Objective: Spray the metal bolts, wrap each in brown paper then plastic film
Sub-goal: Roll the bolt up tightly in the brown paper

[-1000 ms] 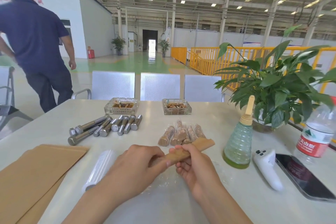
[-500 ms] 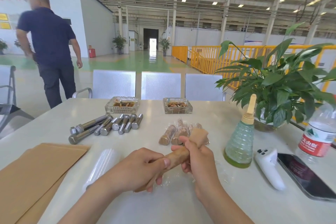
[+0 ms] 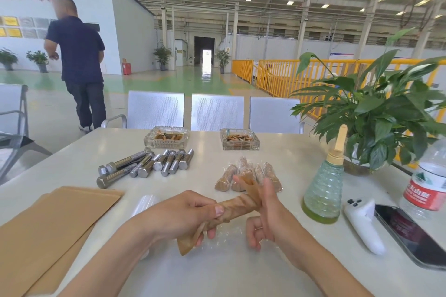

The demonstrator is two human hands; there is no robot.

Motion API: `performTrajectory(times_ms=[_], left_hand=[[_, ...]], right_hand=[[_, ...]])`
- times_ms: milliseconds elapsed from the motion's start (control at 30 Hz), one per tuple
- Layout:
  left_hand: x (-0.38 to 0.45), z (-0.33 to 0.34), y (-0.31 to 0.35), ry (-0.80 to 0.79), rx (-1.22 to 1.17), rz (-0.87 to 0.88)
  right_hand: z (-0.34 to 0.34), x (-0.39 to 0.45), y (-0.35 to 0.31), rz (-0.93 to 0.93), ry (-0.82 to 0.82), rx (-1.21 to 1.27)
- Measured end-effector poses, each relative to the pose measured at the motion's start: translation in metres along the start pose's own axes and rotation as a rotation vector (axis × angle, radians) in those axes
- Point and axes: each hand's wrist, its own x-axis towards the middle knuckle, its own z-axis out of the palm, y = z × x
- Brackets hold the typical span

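Head view: the left hand [image 3: 185, 214] grips a paper-rolled bolt [image 3: 237, 205] by its lower end; the right hand [image 3: 265, 214], fingers straight, presses the far end's twisted paper. Beyond the hands lie five or so finished bundles [image 3: 248, 175] — crinkly, glossy film over brown. Beyond the left hand, some nine bare steel bolts [image 3: 144, 166] wait. Film next, probably.

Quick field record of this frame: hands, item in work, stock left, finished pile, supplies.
left hand: grips paper-wrapped bolt
right hand: fingers straight, against the wrap's far end
bare bolts: loose pile, far left on table
wrapped bolts: pile beyond the hands
brown paper: sheets, near left
film roll: beside the paper
spray bottle: upright, right of hands
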Motion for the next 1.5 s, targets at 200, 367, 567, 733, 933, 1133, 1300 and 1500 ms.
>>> performTrajectory(times_ms=[200,367,567,733,933,1133,1300,1500], left_hand=[[0.005,0.002,0.003,-0.034,0.007,0.003],[0.005,0.002,0.004,-0.062,0.004,0.003],[0.003,-0.002,0.001,0.003,-0.193,-0.064],[0.001,-0.008,0.002,0.240,-0.795,-0.055],[0.006,0.023,-0.005,0.221,-0.613,0.251],[0.022,0.044,0.004,0.492,-0.741,0.245],[0.028,0.057,0.011,0.829,-0.730,0.258],[0.026,0.050,0.009,0.920,-0.575,0.269]], right_hand=[[-0.005,-0.005,-0.011,-0.036,-0.098,0.335],[-0.003,-0.005,-0.011,-0.018,0.004,-0.001],[0.001,-0.006,-0.007,-0.131,0.148,-0.211],[0.000,-0.003,-0.008,0.045,0.275,0.294],[0.003,0.002,-0.018,0.156,0.211,0.581],[0.023,0.000,-0.014,0.126,0.211,0.523],[0.037,-0.003,-0.013,0.079,0.264,0.405],[0.042,-0.003,-0.012,0.113,0.229,0.424]])
